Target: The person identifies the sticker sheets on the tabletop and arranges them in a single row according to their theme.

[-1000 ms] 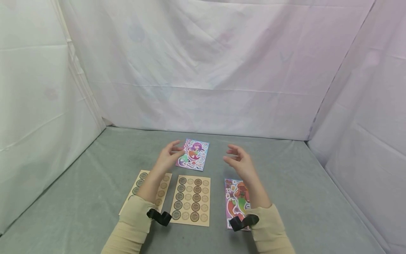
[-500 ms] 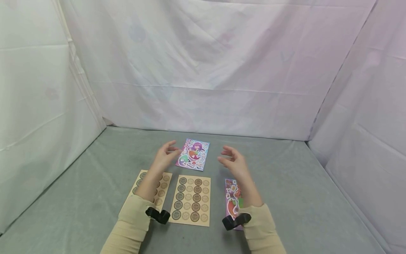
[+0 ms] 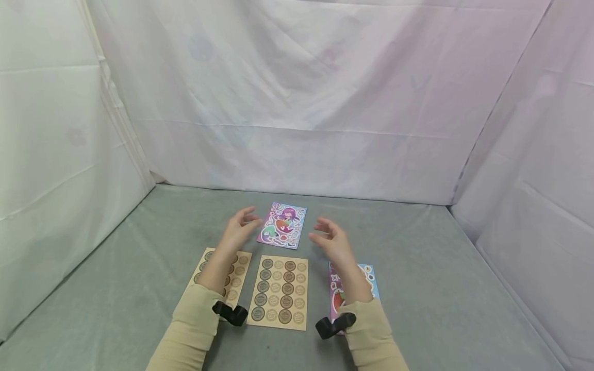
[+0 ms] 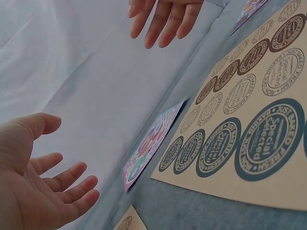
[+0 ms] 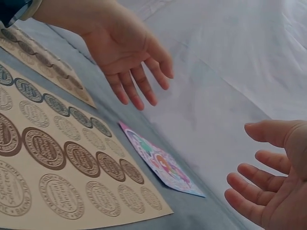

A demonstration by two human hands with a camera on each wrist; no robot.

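Observation:
My left hand (image 3: 237, 231) hovers beside the left edge of a mermaid sticker sheet (image 3: 284, 225), its fingers loosely bent and holding nothing. On the other side of that sheet, my right hand (image 3: 334, 241) is likewise relaxed and bare. Two tan sheets of round "Special Selected" stickers lie nearer the front. The left tan sheet (image 3: 240, 273) is partly hidden by my left forearm; the middle tan sheet (image 3: 279, 292) shows whole. Beneath my right forearm lies a second colourful sticker sheet (image 3: 336, 281), partly covered. Both palms face each other in the left wrist view.
A grey cloth-covered table (image 3: 441, 288) carries all the sheets. White fabric walls (image 3: 297, 103) close it in at the back and on both sides. A black wrist camera (image 3: 230, 313) sits on each sleeve.
My right hand has moved left, closer to the mermaid sheet, uncovering the right edge of the front colourful sheet. My left hand has drifted slightly left. The sheets have stayed put.

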